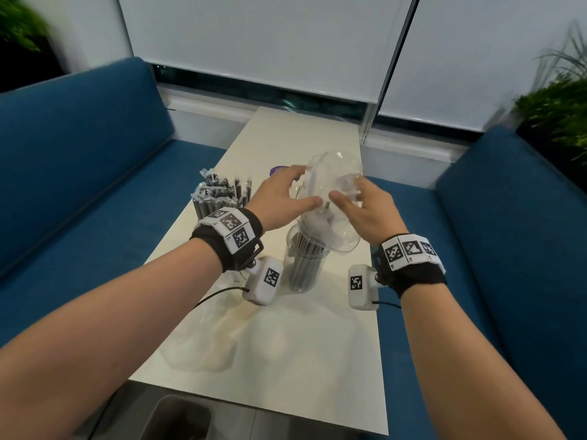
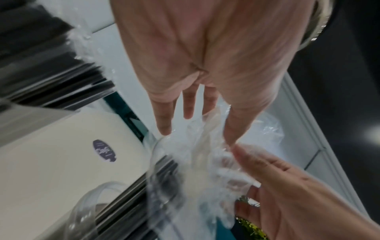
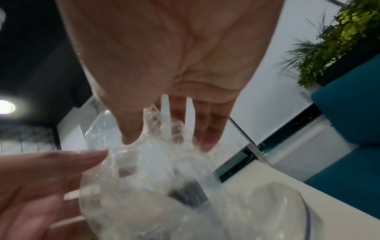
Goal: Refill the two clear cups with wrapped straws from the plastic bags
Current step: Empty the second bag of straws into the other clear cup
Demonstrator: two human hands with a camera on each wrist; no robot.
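Note:
Both hands hold a clear plastic bag (image 1: pixel 333 198) in the air over the white table (image 1: pixel 317 344). My left hand (image 1: pixel 293 190) grips its left side and my right hand (image 1: pixel 351 193) its right side. The bag's open mouth hangs over a clear cup (image 1: pixel 305 268) holding dark wrapped straws. In the left wrist view my left hand (image 2: pixel 195 129) presses into the crinkled bag (image 2: pixel 201 170); straws (image 2: pixel 164 172) show behind it. In the right wrist view my right hand (image 3: pixel 164 134) pinches the bag (image 3: pixel 144 186). A second clear cup (image 1: pixel 222 198), packed with wrapped straws, stands at the left.
A crumpled empty clear bag (image 1: pixel 206 338) lies near the table's front left. A purple sticker (image 1: pixel 279 169) sits behind my left hand. Blue benches (image 1: pixel 79 185) flank the table on both sides. A grey bin (image 1: pixel 178 417) stands below the near edge.

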